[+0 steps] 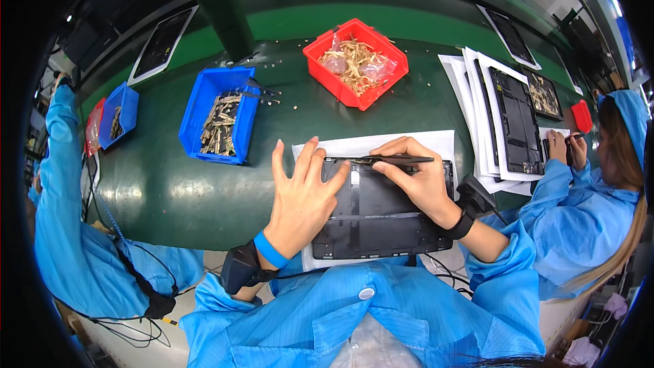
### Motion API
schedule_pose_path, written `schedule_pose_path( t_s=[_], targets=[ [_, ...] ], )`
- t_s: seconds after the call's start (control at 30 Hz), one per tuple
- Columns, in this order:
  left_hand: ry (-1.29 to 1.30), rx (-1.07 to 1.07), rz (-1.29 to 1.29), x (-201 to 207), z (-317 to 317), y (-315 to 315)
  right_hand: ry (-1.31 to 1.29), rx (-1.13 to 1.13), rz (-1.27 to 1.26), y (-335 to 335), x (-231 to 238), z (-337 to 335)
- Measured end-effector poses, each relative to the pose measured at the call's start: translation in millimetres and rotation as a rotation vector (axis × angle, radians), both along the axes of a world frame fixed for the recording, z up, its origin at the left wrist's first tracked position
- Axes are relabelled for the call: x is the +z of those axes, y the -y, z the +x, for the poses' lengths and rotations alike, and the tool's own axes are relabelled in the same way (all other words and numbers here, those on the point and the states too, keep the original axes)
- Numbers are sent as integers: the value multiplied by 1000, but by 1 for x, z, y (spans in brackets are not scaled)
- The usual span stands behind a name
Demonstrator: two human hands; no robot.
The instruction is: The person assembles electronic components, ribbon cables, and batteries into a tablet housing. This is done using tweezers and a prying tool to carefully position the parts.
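A black tablet-like housing (381, 228) lies on white paper (409, 142) in front of me, its shallow inside facing up. My left hand (303, 187) is spread over its upper left corner, with thumb and fingertips at the far edge and nothing gripped. Between thumb and fingers, my right hand (415, 174) pinches a slim black tweezers-like tool (409, 159). The tool lies nearly level along the housing's far edge, tip toward my left thumb. A small light-coloured strip (361, 161) shows at that edge near the tip. Fingers partly cover the contact spot.
Beyond my left hand stands a blue bin (187, 119) of small strips, with black tweezers (262, 88) at its rim. A red bin (351, 99) holds tan strips and clear bags. Housings and paper (470, 88) are stacked at right, near a co-worker (579, 211). Another blue-sleeved person (61, 191) is left.
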State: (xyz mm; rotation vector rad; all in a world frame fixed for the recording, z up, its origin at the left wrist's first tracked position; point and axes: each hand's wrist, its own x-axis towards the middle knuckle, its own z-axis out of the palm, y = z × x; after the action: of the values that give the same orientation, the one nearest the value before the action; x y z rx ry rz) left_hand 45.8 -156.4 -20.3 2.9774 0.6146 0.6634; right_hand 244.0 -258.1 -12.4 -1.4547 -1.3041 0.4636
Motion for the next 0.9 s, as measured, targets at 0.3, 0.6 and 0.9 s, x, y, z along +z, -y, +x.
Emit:
schedule_pose_path(
  t_s=[0.3, 0.6, 0.9],
  targets=[
    [22, -47, -69, 3, -4, -7, 141, 53, 62, 1, -2, -3],
    [38, -81, -76, 3, -4, -11, 68, -19, 34, -5, -2, -6],
    [30, -93, -98, 3, -4, -14, -66, -107, -132, -8, 3, -7]
  ],
)
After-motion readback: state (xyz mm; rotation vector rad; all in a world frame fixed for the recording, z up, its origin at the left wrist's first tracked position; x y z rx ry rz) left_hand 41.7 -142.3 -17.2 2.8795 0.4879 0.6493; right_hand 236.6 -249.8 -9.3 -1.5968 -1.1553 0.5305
